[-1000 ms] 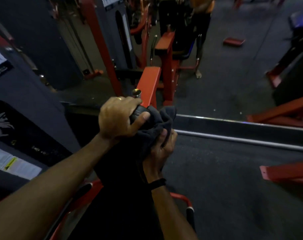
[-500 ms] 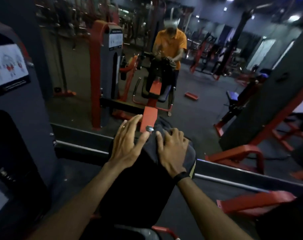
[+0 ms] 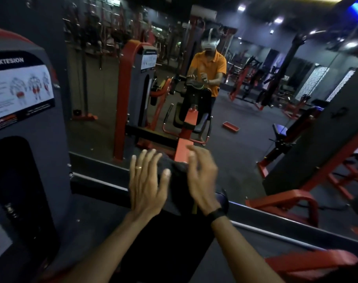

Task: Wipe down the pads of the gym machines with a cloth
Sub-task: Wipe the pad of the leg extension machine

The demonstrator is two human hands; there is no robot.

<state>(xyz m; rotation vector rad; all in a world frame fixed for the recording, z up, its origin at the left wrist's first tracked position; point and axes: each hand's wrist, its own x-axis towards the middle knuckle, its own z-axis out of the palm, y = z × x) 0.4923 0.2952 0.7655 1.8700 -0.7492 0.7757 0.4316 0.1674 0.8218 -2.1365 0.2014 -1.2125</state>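
Your left fingers (image 3: 145, 160) are straight and spread wide. Your right fingers (image 3: 191, 155) are straight too, a little apart and blurry. Neither set pinches or grips anything.

Your left hand (image 3: 147, 184) lies flat over the left side of the dark cloth (image 3: 175, 170). Your right hand (image 3: 202, 180) is on the right side of it, turned more on its edge. It is too blurry to tell if that hand touches the cloth or is just above it. There is a ring on your left hand and a black band (image 3: 216, 215) on your right wrist.

The cloth is draped over the top of the black back pad (image 3: 174, 237), between your two hands. The pad runs down toward 6 o'clock, between your arms.

At 9 o'clock stands the grey weight tower with its picture label (image 3: 20, 92). At 12 o'clock is a big mirror (image 3: 245, 139), and in it you can see yourself in an orange shirt at the same machine. At 4 o'clock there are red machine frames (image 3: 286, 203).

I think you are at the very top of this pad. I cannot tell which parts are already clean, because it is dark. The long front of the pad below your hands may still need a wipe, and many other machines in the room are left to do.
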